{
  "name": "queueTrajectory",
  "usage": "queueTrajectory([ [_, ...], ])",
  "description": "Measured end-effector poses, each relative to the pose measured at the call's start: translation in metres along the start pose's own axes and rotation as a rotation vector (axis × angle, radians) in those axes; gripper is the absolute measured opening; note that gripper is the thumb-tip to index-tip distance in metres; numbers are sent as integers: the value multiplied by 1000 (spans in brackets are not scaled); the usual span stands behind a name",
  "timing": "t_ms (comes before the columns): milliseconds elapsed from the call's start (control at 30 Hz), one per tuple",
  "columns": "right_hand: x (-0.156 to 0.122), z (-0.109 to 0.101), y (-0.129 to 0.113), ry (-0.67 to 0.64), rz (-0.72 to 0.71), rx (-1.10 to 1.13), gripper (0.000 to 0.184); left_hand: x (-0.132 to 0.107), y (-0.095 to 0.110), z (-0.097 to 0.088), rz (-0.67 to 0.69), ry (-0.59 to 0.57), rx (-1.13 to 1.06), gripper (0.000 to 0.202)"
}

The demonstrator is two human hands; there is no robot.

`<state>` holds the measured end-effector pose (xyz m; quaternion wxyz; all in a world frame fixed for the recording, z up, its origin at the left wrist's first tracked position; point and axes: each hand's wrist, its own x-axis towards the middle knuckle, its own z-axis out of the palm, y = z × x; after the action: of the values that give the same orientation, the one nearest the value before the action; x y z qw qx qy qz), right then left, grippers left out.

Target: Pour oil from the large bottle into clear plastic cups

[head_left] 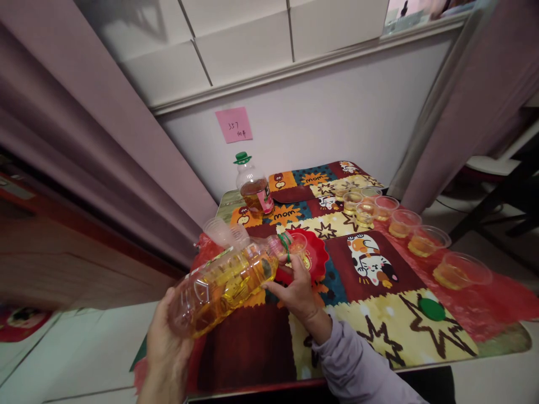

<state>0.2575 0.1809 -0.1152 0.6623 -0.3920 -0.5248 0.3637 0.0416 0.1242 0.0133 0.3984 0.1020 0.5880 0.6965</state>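
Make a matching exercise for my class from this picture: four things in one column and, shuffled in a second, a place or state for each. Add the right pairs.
Column one
1. Bottle of yellow liquid
2. Round green cap
3. Pink note
4. Red plate

Column two
A. Stuck on the white wall
B. Wavy-edged
C. Held tilted by the left hand and right hand
D. Lying on a yellow part of the mat

Right pairs
1-C
2-D
3-A
4-B
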Motion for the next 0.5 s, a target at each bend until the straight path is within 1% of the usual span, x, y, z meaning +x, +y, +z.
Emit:
queueTrajectory([
  [200,0,0,1,4,8,-13,58,6,-3,-5,8,-17,-5,22],
  [500,0,0,-1,-15,23,-31,57,1,0,0,-10,16,-18,26],
])
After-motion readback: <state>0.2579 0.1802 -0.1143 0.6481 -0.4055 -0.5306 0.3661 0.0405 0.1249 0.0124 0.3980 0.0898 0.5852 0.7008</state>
